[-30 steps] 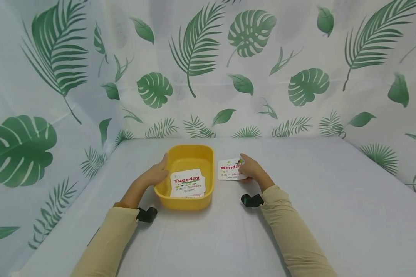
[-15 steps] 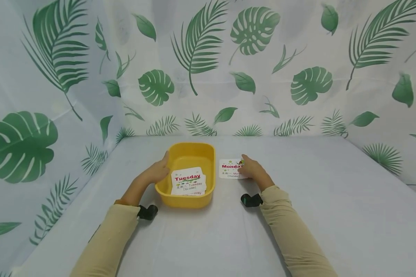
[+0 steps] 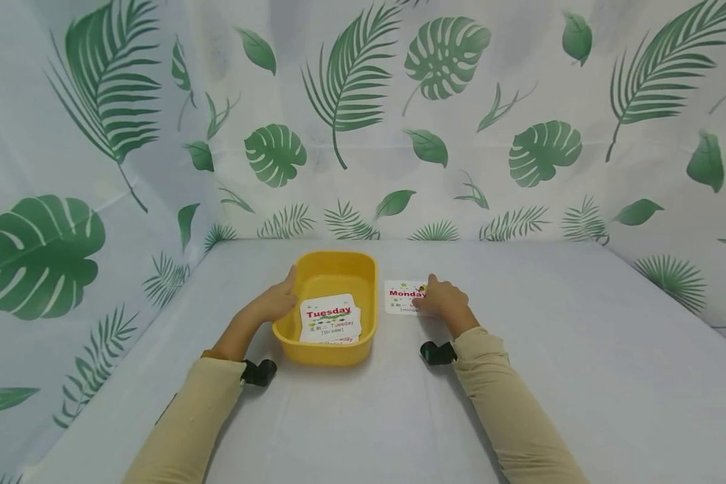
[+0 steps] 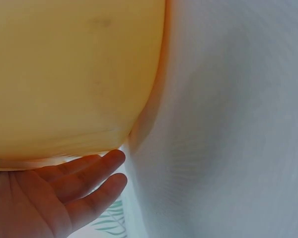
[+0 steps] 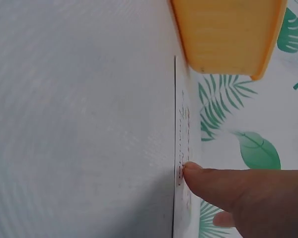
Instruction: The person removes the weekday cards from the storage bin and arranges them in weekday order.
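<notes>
A yellow plastic tray (image 3: 327,356) stands on the table, with several white word cards (image 3: 329,319) inside, the top one reading Tuesday. My left hand (image 3: 273,302) grips the tray's left rim. In the left wrist view its fingers (image 4: 89,181) lie along the outer wall; the thumb is hidden there. Right of the tray, a Monday card (image 3: 402,296) lies flat on the table. My right hand (image 3: 448,301) rests over the card's right part, index finger extended. In the right wrist view the thumb (image 5: 208,183) touches the card's printed face.
A pale cloth covers the tabletop (image 3: 351,423). Leaf-patterned white curtains (image 3: 363,134) enclose the back and both sides. Black wrist cameras (image 3: 438,353) sit at both sleeves, just above the cloth.
My right hand has shifted slightly over the Monday card and covers more of its lower lettering. The left hand and the tray keep their places; the whole head view drifts a little.
</notes>
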A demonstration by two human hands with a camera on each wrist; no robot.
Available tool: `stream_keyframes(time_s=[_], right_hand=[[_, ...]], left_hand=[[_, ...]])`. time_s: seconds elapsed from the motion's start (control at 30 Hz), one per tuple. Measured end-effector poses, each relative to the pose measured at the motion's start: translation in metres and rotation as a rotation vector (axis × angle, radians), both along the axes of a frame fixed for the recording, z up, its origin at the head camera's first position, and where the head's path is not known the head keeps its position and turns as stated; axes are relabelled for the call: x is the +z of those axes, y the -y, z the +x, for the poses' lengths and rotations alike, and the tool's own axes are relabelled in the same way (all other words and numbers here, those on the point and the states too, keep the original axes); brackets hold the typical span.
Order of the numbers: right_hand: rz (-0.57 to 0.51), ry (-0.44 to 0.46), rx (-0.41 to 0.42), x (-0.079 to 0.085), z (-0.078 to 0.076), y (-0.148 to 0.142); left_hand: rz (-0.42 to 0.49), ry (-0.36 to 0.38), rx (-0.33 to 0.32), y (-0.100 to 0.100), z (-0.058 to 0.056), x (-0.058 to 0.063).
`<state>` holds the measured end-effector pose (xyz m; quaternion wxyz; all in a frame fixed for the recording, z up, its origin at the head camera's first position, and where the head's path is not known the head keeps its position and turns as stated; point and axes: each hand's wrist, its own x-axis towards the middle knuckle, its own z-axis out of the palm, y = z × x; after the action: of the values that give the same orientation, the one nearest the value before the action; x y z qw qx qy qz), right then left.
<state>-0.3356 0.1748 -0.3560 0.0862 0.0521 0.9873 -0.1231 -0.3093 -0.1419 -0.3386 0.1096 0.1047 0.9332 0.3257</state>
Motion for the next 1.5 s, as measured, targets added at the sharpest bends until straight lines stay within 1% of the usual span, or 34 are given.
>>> stream_keyframes(time_s=[0.07, 0.13, 0.23, 0.3, 0.37, 0.43, 0.47, 0.57, 0.63, 0.7, 0.8, 0.93, 1.0, 1.23, 1.5], right_hand=[[0.036, -0.031, -0.001, 0.001, 0.001, 0.001], [0.063, -0.081, 0.003, 0.004, 0.003, 0.005], [0.065, -0.2, 0.034, 0.011, 0.006, 0.015], [0.045, -0.29, 0.083, 0.016, 0.008, 0.026], [0.003, -0.366, 0.161, 0.021, 0.011, 0.04], [-0.04, -0.415, 0.259, 0.024, 0.015, 0.056], [-0.048, -0.42, 0.307, 0.025, 0.017, 0.064], [-0.061, -0.376, 0.433, 0.026, 0.025, 0.086], [-0.024, -0.312, 0.486, 0.025, 0.029, 0.097], [0.017, -0.245, 0.516, 0.025, 0.03, 0.104], [0.097, -0.162, 0.539, 0.026, 0.03, 0.11], [0.154, -0.089, 0.556, 0.028, 0.027, 0.115], [0.183, -0.072, 0.57, 0.028, 0.025, 0.117], [0.266, -0.006, 0.565, 0.032, 0.024, 0.121], [0.268, 0.037, 0.556, 0.035, 0.023, 0.126]], left_hand=[[-0.008, -0.001, -0.002, 0.0, -0.001, -0.001], [-0.011, 0.005, 0.002, 0.0, -0.001, -0.001], [-0.018, 0.006, 0.002, -0.001, -0.001, 0.0], [-0.017, 0.01, 0.008, -0.001, 0.0, 0.001], [-0.014, 0.012, 0.013, 0.0, -0.001, 0.002], [-0.002, 0.015, 0.015, 0.0, -0.001, 0.001], [0.003, 0.017, 0.014, 0.0, -0.001, 0.0], [0.017, 0.024, 0.009, 0.0, -0.003, -0.004], [0.016, 0.028, 0.009, 0.0, -0.004, -0.006], [0.016, 0.033, 0.012, -0.001, -0.004, -0.007], [0.007, 0.027, 0.013, -0.001, -0.003, -0.005], [0.003, 0.012, 0.003, -0.001, -0.002, -0.001], [0.001, 0.011, 0.007, 0.0, -0.001, 0.0], [0.004, 0.015, 0.017, 0.0, -0.002, 0.0], [0.025, 0.006, 0.024, -0.001, 0.0, -0.001]])
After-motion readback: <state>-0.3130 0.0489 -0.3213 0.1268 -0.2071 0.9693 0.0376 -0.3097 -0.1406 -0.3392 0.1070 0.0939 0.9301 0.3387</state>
